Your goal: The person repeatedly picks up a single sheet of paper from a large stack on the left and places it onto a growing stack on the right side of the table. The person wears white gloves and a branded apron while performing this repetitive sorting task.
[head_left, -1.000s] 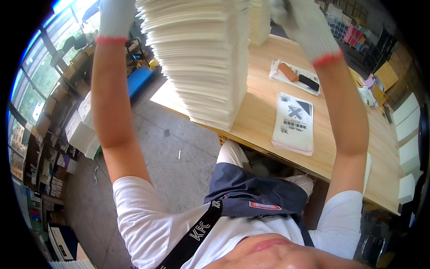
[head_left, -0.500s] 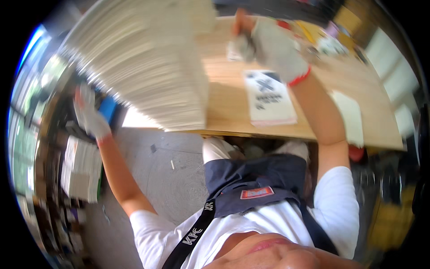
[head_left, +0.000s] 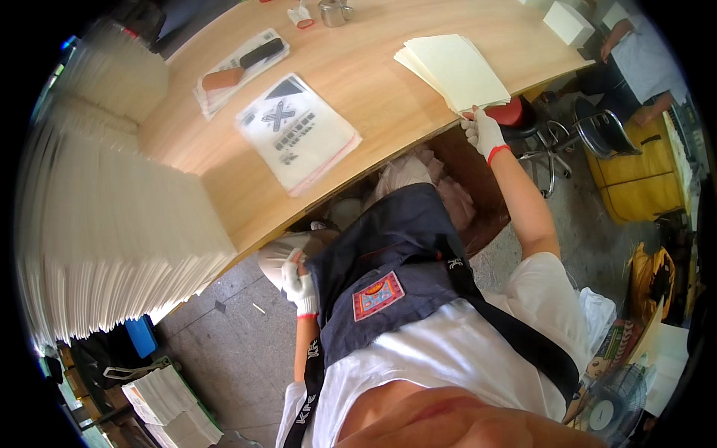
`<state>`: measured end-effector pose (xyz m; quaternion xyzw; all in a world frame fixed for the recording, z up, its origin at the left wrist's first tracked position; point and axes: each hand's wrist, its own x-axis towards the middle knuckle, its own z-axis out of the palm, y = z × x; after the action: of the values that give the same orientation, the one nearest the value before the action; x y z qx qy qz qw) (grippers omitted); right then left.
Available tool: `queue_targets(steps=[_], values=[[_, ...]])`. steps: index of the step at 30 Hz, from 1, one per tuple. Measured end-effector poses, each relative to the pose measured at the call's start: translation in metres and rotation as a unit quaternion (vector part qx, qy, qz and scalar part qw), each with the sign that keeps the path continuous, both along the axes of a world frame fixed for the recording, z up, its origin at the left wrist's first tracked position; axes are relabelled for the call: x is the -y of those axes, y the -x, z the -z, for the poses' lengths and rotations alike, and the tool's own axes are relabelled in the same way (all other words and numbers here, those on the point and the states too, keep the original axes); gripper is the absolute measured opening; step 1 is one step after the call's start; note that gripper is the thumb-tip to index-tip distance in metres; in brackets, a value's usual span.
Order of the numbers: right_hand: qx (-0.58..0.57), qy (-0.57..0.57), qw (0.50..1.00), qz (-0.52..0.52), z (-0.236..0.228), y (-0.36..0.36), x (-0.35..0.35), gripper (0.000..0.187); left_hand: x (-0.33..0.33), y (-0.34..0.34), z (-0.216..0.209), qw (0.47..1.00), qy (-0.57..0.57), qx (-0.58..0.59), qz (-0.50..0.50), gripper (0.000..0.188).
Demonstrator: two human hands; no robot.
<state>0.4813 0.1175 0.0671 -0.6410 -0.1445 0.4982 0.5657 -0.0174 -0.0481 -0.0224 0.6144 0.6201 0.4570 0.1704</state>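
Observation:
My right hand [head_left: 487, 134], in a white glove with a red cuff, is at the table's near edge, fingers closed on the near edge of a fanned stack of cream paper sheets [head_left: 459, 71]. My left hand [head_left: 300, 290], gloved alike, is down at my lap beside the dark apron [head_left: 373, 254]. Its fingers are curled, and nothing shows in them. A flat pile of printed, white-and-clear plastic bags [head_left: 299, 134] lies on the wooden table [head_left: 366, 75]. Behind it, a second bag pile [head_left: 210, 101] bears a brown block [head_left: 222, 79] and a dark oblong object [head_left: 261, 53].
Tall stacks of white sheets [head_left: 127, 254] fill the table's left end. A metal cup [head_left: 334, 13] stands at the back. To the right are a white box [head_left: 567, 26], a red-seated stool [head_left: 508, 112], a seated person [head_left: 650, 60] and a fan [head_left: 612, 403].
My view has turned to the right. My right hand has gone from above the table to the cream sheets; my left has come from beside the tall stack down to my lap.

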Motion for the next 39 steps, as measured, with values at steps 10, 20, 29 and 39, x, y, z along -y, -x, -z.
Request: queue_targets(steps=[10,20,29,39], values=[[-0.195,-0.084,0.977,-0.012,0.02,-0.019,-0.008,0.012,-0.086,-0.065,-0.089,0.964,-0.097,-0.161,0.186,0.019],[-0.138,-0.23,0.96,-0.076,0.031,-0.042,0.046,0.02,-0.175,-0.05,-0.106,0.907,0.075,-0.393,0.135,0.026],[-0.214,-0.111,0.924,-0.298,-0.03,0.059,0.087,0.055,-0.192,-0.047,-0.11,0.91,0.12,-0.389,0.085,0.028],[-0.365,-0.057,0.909,-0.192,0.02,0.142,0.119,0.031,-0.182,-0.036,-0.098,0.976,0.04,-0.197,0.087,0.019]])
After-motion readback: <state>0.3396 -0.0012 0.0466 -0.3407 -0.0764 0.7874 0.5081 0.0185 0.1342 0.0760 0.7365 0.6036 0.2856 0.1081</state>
